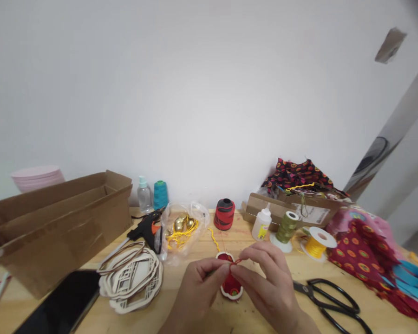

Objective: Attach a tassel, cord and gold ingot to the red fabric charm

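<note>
My left hand (205,284) and my right hand (270,278) meet at the middle front of the table, both closed in a pinch. Between their fingertips runs a thin red cord (237,261), bent into a small loop. Right below the fingers is a small scalloped wooden piece covered with dark red patterned fabric (232,285); my hands hide part of it. Whether the cord is fixed to this piece I cannot tell. A twisted yellow cord (214,240) lies just beyond its top edge. Black-handled scissors (329,297) rest to the right of my right hand.
Left: cardboard box (66,236), black phone (61,304), stacked wooden cutouts (132,280), glue gun (144,232), bag of golden bells (183,227). Behind: red thread spool (225,215), glue bottle (262,223). Right: green spool (287,227), yellow cord spool (316,243), patterned fabric (360,260).
</note>
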Tool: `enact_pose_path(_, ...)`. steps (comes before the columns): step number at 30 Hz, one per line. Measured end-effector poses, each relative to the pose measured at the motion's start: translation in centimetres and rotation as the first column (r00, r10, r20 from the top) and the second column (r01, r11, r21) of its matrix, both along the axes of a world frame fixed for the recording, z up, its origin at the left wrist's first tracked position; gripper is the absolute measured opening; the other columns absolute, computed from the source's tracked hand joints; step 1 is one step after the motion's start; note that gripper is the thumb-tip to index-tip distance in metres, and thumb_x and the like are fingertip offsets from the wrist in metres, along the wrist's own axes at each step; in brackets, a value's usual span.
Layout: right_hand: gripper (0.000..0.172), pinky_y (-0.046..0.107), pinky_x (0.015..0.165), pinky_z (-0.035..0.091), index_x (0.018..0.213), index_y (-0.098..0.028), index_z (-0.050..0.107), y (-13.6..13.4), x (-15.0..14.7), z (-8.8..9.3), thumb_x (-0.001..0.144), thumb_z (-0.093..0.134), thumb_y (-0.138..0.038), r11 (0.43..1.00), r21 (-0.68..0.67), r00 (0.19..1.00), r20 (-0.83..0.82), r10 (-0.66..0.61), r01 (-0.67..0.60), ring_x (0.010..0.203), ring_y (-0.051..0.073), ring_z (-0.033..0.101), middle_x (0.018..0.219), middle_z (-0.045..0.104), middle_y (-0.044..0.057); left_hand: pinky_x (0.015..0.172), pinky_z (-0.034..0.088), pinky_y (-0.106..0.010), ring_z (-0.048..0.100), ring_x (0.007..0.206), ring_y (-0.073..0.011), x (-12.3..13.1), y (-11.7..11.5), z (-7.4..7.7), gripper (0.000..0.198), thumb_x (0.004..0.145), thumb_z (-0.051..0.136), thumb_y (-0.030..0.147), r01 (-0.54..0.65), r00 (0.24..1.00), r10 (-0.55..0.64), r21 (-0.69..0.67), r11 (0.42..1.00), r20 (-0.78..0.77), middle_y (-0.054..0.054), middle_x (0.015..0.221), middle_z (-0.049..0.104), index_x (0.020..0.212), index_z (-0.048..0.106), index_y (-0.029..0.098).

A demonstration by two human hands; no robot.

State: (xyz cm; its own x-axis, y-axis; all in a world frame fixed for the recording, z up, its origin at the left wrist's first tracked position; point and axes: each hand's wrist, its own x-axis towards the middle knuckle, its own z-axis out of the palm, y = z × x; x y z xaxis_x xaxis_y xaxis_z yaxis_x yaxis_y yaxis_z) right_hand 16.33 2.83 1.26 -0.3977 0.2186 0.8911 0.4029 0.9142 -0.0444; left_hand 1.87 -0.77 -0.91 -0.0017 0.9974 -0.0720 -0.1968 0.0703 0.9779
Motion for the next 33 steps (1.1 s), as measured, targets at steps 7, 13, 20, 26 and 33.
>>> enact_pose_path(7, 0.010, 0.028, 0.063, 0.041, 0.072, -0.022, 0.062, -0.2, -0.2, 0.5, 0.077, 0.054, -0.017, 1.000, -0.013, 1.000, -0.019, -0.020, 0.020, 0.072, 0.015, 0.050, 0.070, 0.059, 0.002, 0.034, 0.007, -0.020, 0.016, 0.033, -0.0019, 0.0, 0.0, 0.2, 0.028, 0.066, 0.060, 0.038, 0.002, 1.000, -0.002, 0.004, 1.000, -0.014, 0.010, 0.037, 0.027, 0.067, 0.068, 0.011)
enact_pose_path(13, 0.011, 0.030, 0.065, 0.042, 0.072, -0.023, 0.061, 0.0, 0.2, 0.0, 0.073, 0.056, -0.013, 0.999, -0.034, 1.000, 0.016, -0.017, 0.017, 0.076, 0.017, 0.049, 0.076, 0.057, 0.002, 0.033, 0.006, -0.019, 0.013, 0.032, -0.0019, 0.1, 0.1, -0.3, 0.028, 0.065, 0.061, 0.039, 0.041, 0.992, -0.036, -0.040, 0.998, 0.118, 0.012, 0.034, 0.024, 0.059, 0.062, 0.012)
enact_pose_path(20, 0.017, 0.032, 0.067, 0.042, 0.077, -0.022, 0.060, 0.2, 0.2, -0.6, 0.069, 0.059, -0.008, 0.998, -0.055, 1.000, 0.009, 0.015, -0.014, 0.078, 0.017, 0.048, 0.080, 0.054, 0.004, 0.032, 0.007, -0.018, 0.012, 0.031, -0.0016, -0.1, 0.2, -0.9, 0.025, 0.067, 0.060, 0.037, 0.064, 0.972, -0.047, -0.065, 0.996, 0.232, 0.013, 0.033, 0.023, 0.059, 0.060, 0.014)
enact_pose_path(26, 0.018, 0.034, 0.070, 0.042, 0.084, -0.021, 0.059, 0.3, 0.3, -0.9, 0.070, 0.056, -0.010, 0.989, -0.144, 0.999, -0.013, 0.037, -0.039, 0.079, 0.018, 0.050, 0.083, 0.053, 0.005, 0.033, 0.006, -0.018, 0.012, 0.031, -0.0015, -0.1, 0.1, -0.7, 0.026, 0.066, 0.061, 0.039, 0.061, 0.971, -0.043, -0.069, 0.996, 0.236, 0.012, 0.032, 0.024, 0.062, 0.061, 0.013)
enact_pose_path(33, 0.009, 0.030, 0.067, 0.044, 0.076, -0.020, 0.060, 0.1, -0.3, -0.3, 0.073, 0.054, -0.014, 0.878, -0.446, 0.984, -0.110, 0.137, -0.172, 0.073, 0.016, 0.054, 0.074, 0.058, 0.003, 0.033, 0.007, -0.019, 0.014, 0.031, -0.0014, 0.2, 0.0, -0.3, 0.029, 0.062, 0.064, 0.040, 0.031, 0.993, -0.021, -0.090, 0.995, 0.116, 0.012, 0.033, 0.026, 0.055, 0.059, 0.012)
